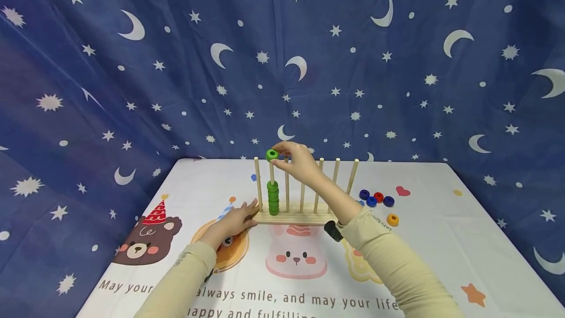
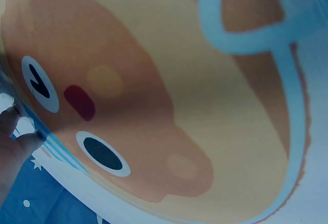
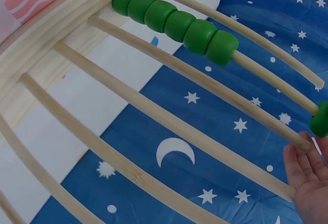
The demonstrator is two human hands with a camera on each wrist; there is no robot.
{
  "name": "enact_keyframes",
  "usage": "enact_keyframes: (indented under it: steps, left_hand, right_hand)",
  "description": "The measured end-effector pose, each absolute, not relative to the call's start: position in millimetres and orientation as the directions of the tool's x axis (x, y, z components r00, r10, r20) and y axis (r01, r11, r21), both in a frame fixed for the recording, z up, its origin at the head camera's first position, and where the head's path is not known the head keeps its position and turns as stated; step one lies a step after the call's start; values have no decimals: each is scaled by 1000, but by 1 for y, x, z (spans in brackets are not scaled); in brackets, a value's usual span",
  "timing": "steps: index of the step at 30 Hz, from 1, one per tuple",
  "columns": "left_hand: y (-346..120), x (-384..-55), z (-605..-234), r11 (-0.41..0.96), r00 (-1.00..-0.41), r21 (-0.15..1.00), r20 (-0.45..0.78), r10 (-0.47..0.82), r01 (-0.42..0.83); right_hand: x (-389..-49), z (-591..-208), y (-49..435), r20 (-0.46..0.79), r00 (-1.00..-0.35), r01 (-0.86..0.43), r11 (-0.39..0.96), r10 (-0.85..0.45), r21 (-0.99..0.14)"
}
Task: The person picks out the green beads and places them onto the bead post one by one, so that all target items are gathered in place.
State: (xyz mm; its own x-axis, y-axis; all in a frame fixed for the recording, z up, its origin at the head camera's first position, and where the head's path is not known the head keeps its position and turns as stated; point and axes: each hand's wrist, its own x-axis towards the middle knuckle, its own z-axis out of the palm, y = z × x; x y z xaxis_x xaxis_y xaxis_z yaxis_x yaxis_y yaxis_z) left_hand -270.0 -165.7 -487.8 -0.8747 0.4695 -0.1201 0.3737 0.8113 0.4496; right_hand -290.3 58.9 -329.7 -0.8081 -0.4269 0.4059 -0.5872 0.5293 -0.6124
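A wooden peg rack (image 1: pixel 291 217) with several upright pegs stands on the table. Toward its left, several green beads (image 1: pixel 273 198) are stacked low on the second peg. My right hand (image 1: pixel 300 161) pinches another green bead (image 1: pixel 271 154) between thumb and fingers at that peg's top. In the right wrist view this held bead (image 3: pixel 321 120) is at the peg's tip, with bare peg between it and the stack. My left hand (image 1: pixel 236 220) rests at the rack's left end, fingers spread and touching the base. Only its fingertips (image 2: pixel 31 141) show in the left wrist view.
Right of the rack lie loose beads: dark blue ones (image 1: pixel 388 201), a red one (image 1: pixel 378 197) and an orange one (image 1: pixel 392 219). The white tablecloth (image 1: pixel 423 259) has printed cartoon animals and lettering. A blue star-and-moon curtain (image 1: pixel 265 38) hangs behind.
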Motion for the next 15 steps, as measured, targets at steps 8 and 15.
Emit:
enact_keyframes:
  steps: [8, 15]
  left_hand:
    - [-166, -270, -486, 811, -870, 443, -125, 477, 381]
    - [-166, -270, -488, 808, -873, 454, -118, 473, 376]
  right_hand:
    - [-291, -329, 60, 380, -814, -576, 527, -439, -625]
    - [-294, -327, 62, 365, -813, -572, 504, -453, -647]
